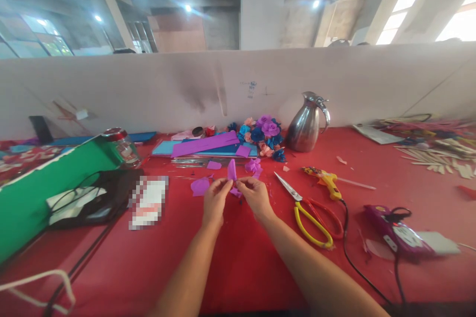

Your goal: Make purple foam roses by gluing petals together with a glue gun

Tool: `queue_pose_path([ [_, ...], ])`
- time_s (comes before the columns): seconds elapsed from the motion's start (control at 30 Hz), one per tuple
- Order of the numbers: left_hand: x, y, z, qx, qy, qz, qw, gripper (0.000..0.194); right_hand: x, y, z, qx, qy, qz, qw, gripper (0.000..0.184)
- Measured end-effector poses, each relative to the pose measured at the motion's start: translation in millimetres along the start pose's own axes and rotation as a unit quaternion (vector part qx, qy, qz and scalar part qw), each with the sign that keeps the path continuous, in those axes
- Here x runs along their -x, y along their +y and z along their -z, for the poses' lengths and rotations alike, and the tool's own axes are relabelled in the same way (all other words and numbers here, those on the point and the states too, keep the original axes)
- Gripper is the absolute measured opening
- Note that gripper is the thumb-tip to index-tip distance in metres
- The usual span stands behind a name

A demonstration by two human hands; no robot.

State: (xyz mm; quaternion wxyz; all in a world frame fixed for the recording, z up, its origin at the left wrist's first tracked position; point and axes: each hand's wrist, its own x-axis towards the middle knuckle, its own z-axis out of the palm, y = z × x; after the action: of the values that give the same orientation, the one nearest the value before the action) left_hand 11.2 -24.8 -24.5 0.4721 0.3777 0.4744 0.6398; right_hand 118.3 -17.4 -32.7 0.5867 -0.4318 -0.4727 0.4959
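Both hands meet over the middle of the red table around a small upright piece of purple crepe paper [231, 169]. My left hand [215, 197] pinches its lower left side. Fingertips of my right hand [256, 195] are closed at its lower right edge. Just left of the hands lies a loose purple paper piece [200, 186]. Behind them rests a curled purple paper flower [253, 165], with a smaller purple scrap [214, 165] beside it. More purple paper shows beneath the fingers, partly hidden.
Scissors [308, 213] and a yellow glue gun [327, 182] lie to the right, near a purple power strip [397, 233]. A metal jug [305, 124] stands behind, beside paper flowers [266, 133] and stacked paper sheets [204, 144]. A green board [63, 188] borders the left.
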Motion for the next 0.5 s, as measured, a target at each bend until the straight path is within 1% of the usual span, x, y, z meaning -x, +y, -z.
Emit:
queue_pose_path([
  [0.1, -1.3, -4.3, 2.3, -0.044, 0.014, -0.037, 0.998, 0.016, 0.8, 1.5, -0.1, 0.039, 0.01, 0.014, 0.999, 0.019],
  [0.27, -2.0, -9.1, 6.3, -0.139, 0.016, -0.096, 0.985, 0.011, 3.7, -1.1, -0.5, 0.09, 0.023, 0.026, 0.995, 0.018],
  [0.4, 1.4, -3.4, 5.8, -0.205, 0.023, -0.15, 0.967, 0.01, 5.8, -3.4, -1.3, 0.116, 0.038, 0.047, 0.991, 0.018],
  [0.5, 4.7, 1.5, 4.2, -0.249, 0.015, -0.188, 0.95, 0.011, 6.3, -4.3, -1.4, 0.123, 0.041, 0.057, 0.99, 0.018],
])
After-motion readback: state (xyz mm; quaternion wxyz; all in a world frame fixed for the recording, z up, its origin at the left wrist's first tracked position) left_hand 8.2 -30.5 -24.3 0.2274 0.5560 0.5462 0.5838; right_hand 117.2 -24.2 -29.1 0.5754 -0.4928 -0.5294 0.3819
